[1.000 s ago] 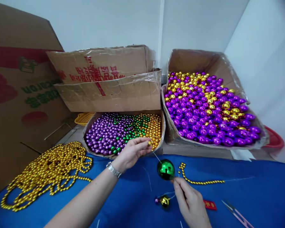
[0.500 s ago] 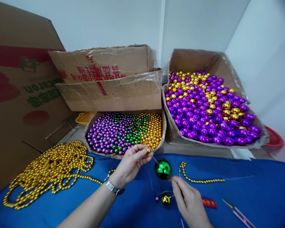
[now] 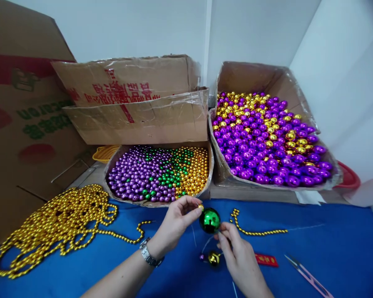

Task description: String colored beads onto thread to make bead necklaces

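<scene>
Between my hands a large shiny green ball (image 3: 209, 220) hangs on a thin clear string. My left hand (image 3: 182, 216), wearing a metal-banded watch, pinches a small gold bead (image 3: 200, 207) against the ball's upper left. With fingers closed at the ball's lower right, my right hand (image 3: 236, 252) grips the string there; the exact hold is partly hidden by the fingers. Below the green ball, a gold ball (image 3: 214, 258) and a small purple bead (image 3: 202, 257) are on the same kind of string, close to my right hand.
A carton of small purple, green and gold beads (image 3: 161, 174) stands ahead; a box of larger purple and gold balls (image 3: 267, 140) is right of it. Gold bead strands (image 3: 56, 227) pile at left. A short gold strand (image 3: 257, 232), red tag (image 3: 266, 260) and thread snips (image 3: 307, 275) lie right.
My left hand has brought the gold bead down along the string, from a gap away to right beside the green ball. My right hand has shifted slightly left and up. The view has turned slightly.
</scene>
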{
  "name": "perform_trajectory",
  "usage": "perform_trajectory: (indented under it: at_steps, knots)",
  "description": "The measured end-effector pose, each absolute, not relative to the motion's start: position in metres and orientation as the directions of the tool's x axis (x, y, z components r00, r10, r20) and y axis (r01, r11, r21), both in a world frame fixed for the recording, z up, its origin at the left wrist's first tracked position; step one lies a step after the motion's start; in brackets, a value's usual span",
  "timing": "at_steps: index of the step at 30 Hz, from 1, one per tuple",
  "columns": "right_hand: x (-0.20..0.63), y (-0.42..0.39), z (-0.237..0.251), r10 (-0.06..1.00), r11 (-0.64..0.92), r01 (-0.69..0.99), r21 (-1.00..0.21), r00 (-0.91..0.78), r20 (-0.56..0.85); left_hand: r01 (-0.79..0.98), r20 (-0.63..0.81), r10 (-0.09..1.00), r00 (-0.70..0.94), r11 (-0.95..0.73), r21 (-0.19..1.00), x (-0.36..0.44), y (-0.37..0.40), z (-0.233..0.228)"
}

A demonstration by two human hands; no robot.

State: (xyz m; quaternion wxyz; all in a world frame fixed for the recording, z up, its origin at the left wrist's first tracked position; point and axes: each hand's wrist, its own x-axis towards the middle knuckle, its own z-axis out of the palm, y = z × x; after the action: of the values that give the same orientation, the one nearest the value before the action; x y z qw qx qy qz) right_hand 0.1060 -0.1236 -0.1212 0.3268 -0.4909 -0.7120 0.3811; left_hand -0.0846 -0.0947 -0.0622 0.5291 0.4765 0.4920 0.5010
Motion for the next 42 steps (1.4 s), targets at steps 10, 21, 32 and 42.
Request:
perform_trajectory:
  at_steps: [10,21,32,42]
  knots:
    - [0.117,-0.117,-0.141,0.943,0.289,0.388,-0.875,-0.273,0.19,0.053,-0.019,0.998,0.052,0.017,0.998,-0.079,-0.092,-0.063]
    - [0.136,-0.095,-0.102,0.921,0.382,0.493,-0.782,-0.274,0.278,0.185,0.181,0.983,-0.015,-0.175,0.967,-0.074,-0.082,-0.035]
    - [0.121,-0.084,-0.075,0.879,0.453,0.402,-0.796,-0.351,0.324,0.014,0.199,0.98,-0.005,-0.199,0.98,-0.063,-0.087,-0.025]
    - [0.132,-0.087,-0.005,0.905,0.359,0.064,-0.931,-0.268,0.331,0.298,0.184,0.855,0.485,-0.359,0.884,-0.021,-0.073,-0.116]
